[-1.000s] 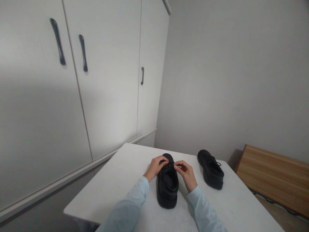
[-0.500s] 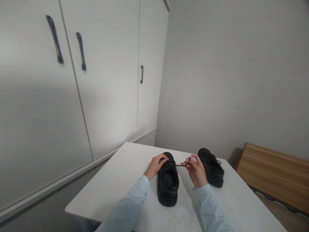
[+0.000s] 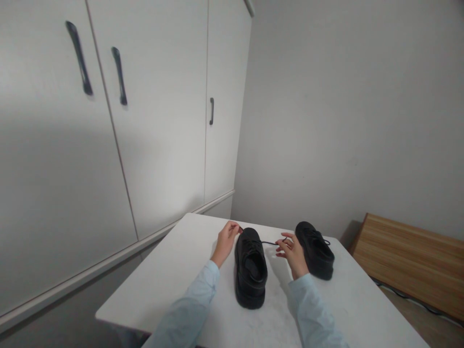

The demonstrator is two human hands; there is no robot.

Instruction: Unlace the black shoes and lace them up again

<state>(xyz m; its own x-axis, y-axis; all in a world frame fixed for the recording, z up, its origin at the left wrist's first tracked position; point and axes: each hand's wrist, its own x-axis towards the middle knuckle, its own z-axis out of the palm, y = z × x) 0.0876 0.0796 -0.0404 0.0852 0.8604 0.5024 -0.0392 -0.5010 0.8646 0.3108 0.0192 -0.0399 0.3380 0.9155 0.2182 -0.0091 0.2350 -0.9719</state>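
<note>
A black lace-up shoe (image 3: 251,275) stands on the white table (image 3: 170,280) between my hands, its toe pointing away from me. To the right of the shoe, my right hand (image 3: 293,251) pinches a black shoelace (image 3: 268,243) that runs out sideways from the lacing. My left hand (image 3: 225,241) is at the left of the toe, thumb and fingertips closed on a short dark bit of lace beside it. The second black shoe (image 3: 316,251) sits just beyond my right hand, its lace forming a small loop on the right side.
White cabinet doors (image 3: 163,145) with dark handles rise along the left. A grey wall (image 3: 344,121) stands behind the table. At the right is a low wood-grain piece of furniture (image 3: 409,261), with a cable (image 3: 416,302) running below it.
My left hand has moved from the top of the shoe's lacing to the left of its toe. My right hand still pinches the lace, now slightly lower and with its fingers more spread.
</note>
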